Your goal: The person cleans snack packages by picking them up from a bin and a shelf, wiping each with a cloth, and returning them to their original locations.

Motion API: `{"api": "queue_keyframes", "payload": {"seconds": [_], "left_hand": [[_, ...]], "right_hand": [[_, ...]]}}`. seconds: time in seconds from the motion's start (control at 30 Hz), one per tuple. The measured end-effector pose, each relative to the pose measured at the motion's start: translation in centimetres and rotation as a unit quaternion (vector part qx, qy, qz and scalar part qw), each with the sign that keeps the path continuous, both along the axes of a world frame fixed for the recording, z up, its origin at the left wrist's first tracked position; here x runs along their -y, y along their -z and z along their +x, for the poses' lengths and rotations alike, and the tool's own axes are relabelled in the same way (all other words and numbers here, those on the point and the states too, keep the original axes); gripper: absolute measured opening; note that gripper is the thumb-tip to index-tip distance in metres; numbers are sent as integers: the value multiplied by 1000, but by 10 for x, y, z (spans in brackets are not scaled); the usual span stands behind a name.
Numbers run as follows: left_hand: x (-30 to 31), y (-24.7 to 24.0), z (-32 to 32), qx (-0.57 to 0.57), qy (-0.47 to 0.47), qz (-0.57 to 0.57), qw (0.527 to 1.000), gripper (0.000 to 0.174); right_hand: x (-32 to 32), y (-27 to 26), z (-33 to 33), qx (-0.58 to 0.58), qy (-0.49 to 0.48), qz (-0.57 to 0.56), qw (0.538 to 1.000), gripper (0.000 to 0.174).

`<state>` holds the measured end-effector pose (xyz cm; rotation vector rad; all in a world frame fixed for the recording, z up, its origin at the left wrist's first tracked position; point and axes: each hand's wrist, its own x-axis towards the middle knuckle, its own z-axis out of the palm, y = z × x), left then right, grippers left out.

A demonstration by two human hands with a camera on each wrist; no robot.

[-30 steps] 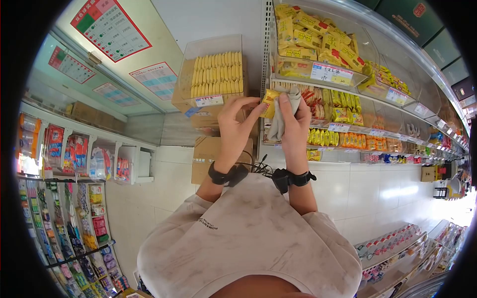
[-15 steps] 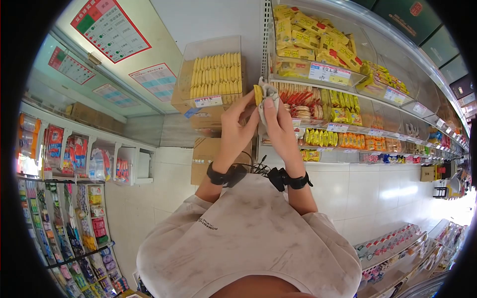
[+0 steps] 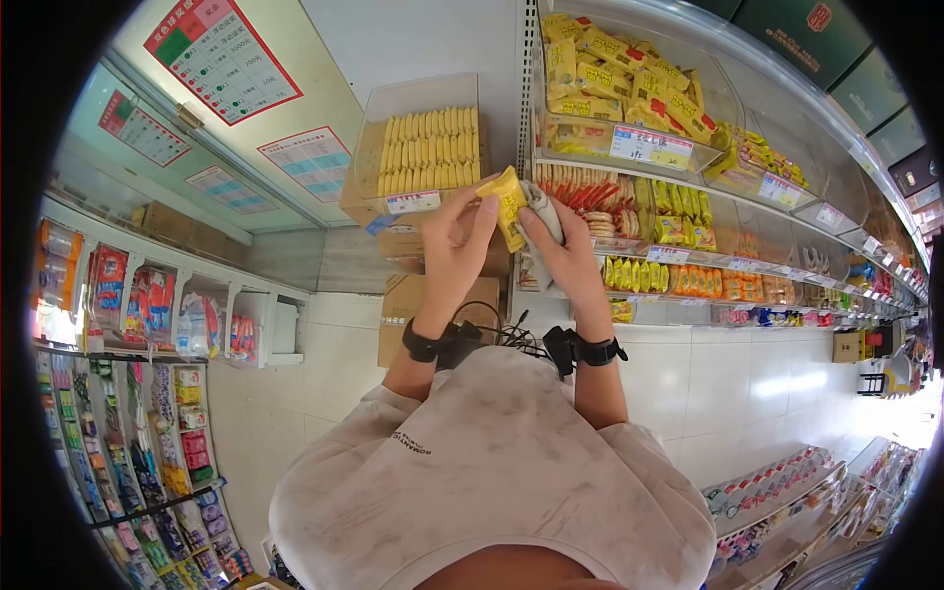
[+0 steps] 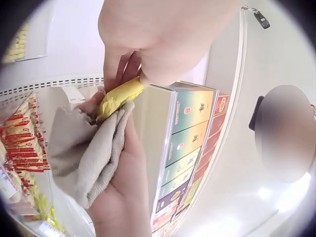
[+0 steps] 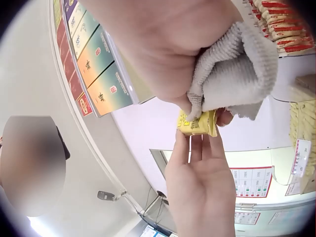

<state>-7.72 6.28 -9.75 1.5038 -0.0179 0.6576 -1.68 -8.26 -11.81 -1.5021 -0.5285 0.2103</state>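
Note:
Both hands are raised in front of the shelves in the head view. A small yellow packet [image 3: 509, 208] is pinched at its upper left by the left hand [image 3: 454, 246]. The right hand [image 3: 568, 258] holds a grey cloth [image 3: 543, 218] bunched in its fingers and presses it against the packet's other side. The left wrist view shows the packet [image 4: 118, 97] above the folded cloth [image 4: 81, 148]. In the right wrist view the left hand [image 5: 200, 182] has its fingertips on the packet [image 5: 197, 126], and the cloth [image 5: 237, 74] hangs from the right hand.
A clear bin of yellow packets [image 3: 429, 147] stands on cardboard boxes behind the left hand. Tiered shelves with bagged snacks [image 3: 629, 79] run off to the right. A glass case with posters [image 3: 221, 59] is at the left, and a carton [image 3: 393, 305] lies below.
The packet has turned so its broad printed face shows in the head view. The right hand and cloth moved off to its right side, and the left hand shifted slightly left.

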Motion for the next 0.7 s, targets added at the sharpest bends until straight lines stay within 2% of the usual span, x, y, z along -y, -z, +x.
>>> {"api": "queue_keyframes", "payload": {"seconds": [0.07,0.17,0.27,0.37,0.47,0.57,0.7], "left_hand": [[-8,4,-3,-49,2,-28,998,29],[-17,12,2,-46,-7,-70,996,28],[-14,14,4,-12,-53,-150,987,24],[-5,14,5,-1,-55,-155,986,21],[-1,11,5,-3,-55,-120,991,19],[-4,9,3,-15,5,-125,992,18],[-8,7,4,-60,35,-143,987,25]], "right_hand": [[5,-1,2,37,-6,-52,998,31],[-2,4,0,50,60,34,996,32],[-6,9,5,-110,131,145,975,35],[-3,-5,0,-124,95,45,987,38],[-6,6,-1,-12,113,-4,994,35],[-3,0,-1,4,160,-29,987,32],[4,-2,4,70,151,-22,986,30]]}}
